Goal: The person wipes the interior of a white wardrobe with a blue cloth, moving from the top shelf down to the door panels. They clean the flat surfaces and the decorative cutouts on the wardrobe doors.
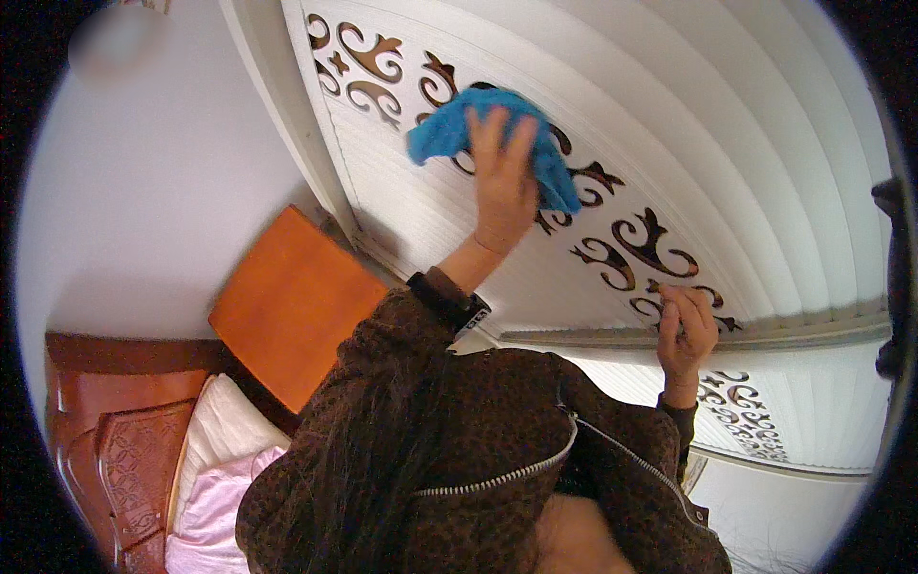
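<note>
My left hand [505, 179] presses a blue cloth [441, 133] with spread fingers against a white slatted door panel [645, 93]. Behind the cloth runs a band of cut-out scrollwork [369, 54], partly covered by it. The hand looks slightly blurred. My right hand [690, 326] is at the lower right end of this scrollwork, its fingers bent and thumb close to the fingertips. Whether it grips the panel's cut-out edge cannot be made out. A dark band [448, 301] sits at my left wrist, over the cuff of a brown patterned jacket [495, 423].
An orange-brown wooden top [297, 301] stands below left of the door. Beside it are a reddish-brown headboard [133, 459], a white pillow [233, 416] and pink fabric [215, 509]. A second slatted panel [825, 402] adjoins at lower right. A plain wall [143, 201] rises at left.
</note>
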Demonstrator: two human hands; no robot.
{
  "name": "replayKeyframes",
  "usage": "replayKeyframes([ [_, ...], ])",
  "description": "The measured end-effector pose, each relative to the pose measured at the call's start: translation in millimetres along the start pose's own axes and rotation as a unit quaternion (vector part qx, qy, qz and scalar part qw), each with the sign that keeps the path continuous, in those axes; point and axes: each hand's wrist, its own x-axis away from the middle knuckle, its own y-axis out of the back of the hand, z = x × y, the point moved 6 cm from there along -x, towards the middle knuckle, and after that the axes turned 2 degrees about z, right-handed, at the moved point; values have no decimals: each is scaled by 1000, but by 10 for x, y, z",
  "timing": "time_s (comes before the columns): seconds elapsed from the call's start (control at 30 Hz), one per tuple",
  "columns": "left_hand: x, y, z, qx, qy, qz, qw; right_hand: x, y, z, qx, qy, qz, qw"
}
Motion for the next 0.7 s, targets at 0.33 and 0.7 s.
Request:
replayKeyframes([
  [0.33,60,-249,-192,-123,-150,63,979,329,250,-253,23,-24,56,998],
  [0.7,263,-87,-18,-74,53,-51,995,374,250,-329,-15,26,32,999],
])
